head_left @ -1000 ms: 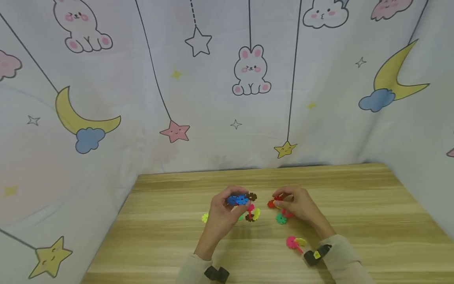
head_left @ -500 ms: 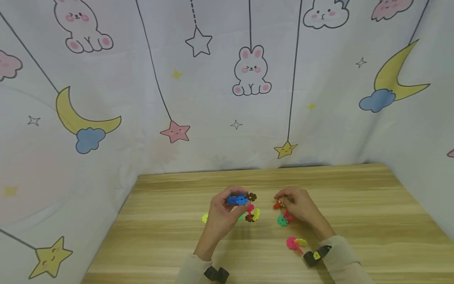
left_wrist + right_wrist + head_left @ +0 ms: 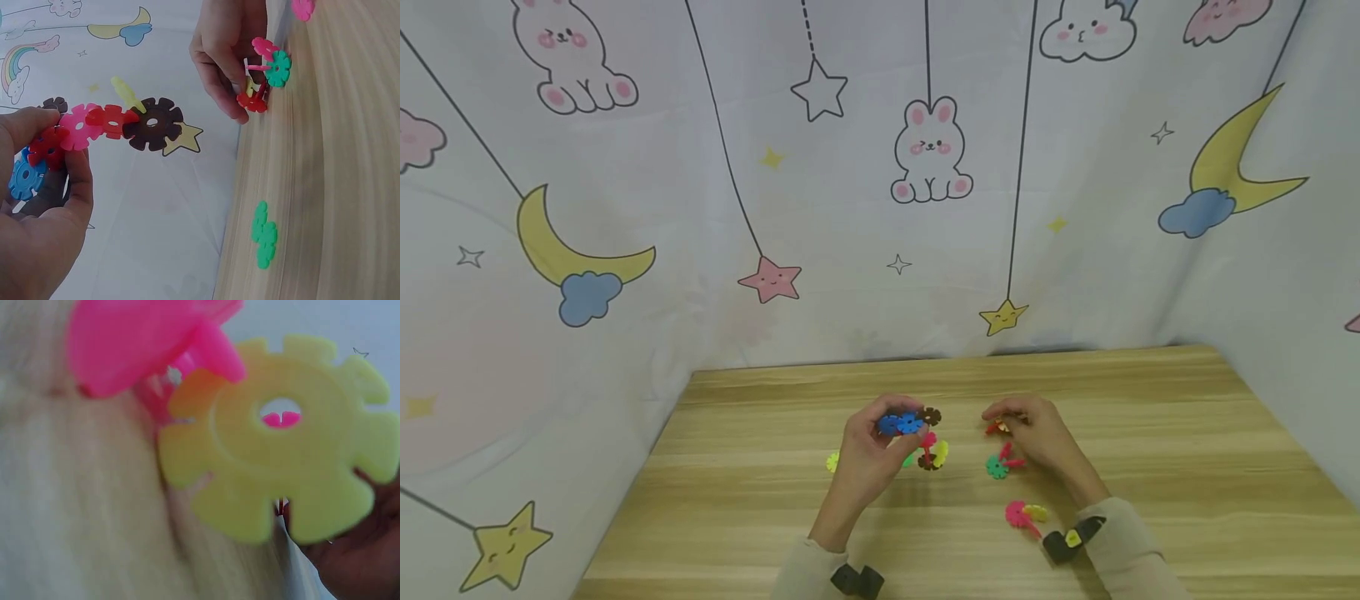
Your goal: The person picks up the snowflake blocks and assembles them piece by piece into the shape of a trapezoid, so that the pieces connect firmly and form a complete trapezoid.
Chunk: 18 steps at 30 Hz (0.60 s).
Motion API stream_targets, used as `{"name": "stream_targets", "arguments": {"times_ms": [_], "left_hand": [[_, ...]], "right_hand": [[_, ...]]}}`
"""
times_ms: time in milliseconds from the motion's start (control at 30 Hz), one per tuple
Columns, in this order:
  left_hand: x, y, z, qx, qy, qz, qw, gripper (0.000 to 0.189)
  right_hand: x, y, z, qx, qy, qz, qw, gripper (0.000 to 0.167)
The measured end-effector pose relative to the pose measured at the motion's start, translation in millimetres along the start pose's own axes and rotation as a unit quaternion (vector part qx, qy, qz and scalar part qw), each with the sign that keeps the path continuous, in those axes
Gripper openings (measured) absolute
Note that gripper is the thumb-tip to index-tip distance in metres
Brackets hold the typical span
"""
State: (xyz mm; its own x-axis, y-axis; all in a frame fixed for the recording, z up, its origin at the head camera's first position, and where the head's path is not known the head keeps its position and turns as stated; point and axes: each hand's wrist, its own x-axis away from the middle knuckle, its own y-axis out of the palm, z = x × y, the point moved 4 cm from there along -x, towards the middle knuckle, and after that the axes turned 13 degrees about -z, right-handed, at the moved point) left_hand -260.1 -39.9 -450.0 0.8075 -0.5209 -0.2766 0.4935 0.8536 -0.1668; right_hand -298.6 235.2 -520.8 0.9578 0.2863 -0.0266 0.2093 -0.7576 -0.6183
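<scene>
In the head view my left hand (image 3: 868, 454) grips a chain of interlocking notched plastic discs, with blue discs (image 3: 900, 423) at its top. The left wrist view shows this chain running out past the fingers: red, pink (image 3: 76, 128), red, then a dark brown disc (image 3: 153, 123) bearing a yellow one (image 3: 127, 94). My right hand (image 3: 1037, 429) pinches a small cluster of red and yellow discs (image 3: 252, 100) low over the table, partly hidden by the fingers. Just below that hand lies a green disc with pink ones (image 3: 998, 467).
Near the right wrist lies a pink and yellow disc cluster (image 3: 1018, 513), which looms large in the right wrist view. Two joined green discs (image 3: 265, 237) lie on the wooden table (image 3: 745, 517). A yellow disc (image 3: 832, 462) shows left of the left hand. A printed curtain (image 3: 850, 208) stands behind.
My right hand has shifted slightly right, and the red and yellow cluster has turned in its fingers. The green and pink cluster below has moved a little. The left hand holds its place.
</scene>
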Motion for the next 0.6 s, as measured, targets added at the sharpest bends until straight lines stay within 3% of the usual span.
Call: {"name": "stream_targets", "arguments": {"times_ms": [233,400,600], "left_hand": [[-0.3,0.0,-0.3,-0.001,0.003,-0.001,1.0000,0.026],[-0.3,0.2,0.3,0.001,0.000,0.000,1.0000,0.026],[-0.2,1.8,1.9,0.002,0.003,0.000,1.0000,0.026]], "right_hand": [[0.0,-1.3,10.1,-0.045,0.030,-0.031,0.9981,0.018],[0.4,-1.5,12.7,-0.064,0.043,-0.043,0.9961,0.026],[0.5,-2.1,9.1,-0.081,0.037,-0.031,0.9956,0.023]]}}
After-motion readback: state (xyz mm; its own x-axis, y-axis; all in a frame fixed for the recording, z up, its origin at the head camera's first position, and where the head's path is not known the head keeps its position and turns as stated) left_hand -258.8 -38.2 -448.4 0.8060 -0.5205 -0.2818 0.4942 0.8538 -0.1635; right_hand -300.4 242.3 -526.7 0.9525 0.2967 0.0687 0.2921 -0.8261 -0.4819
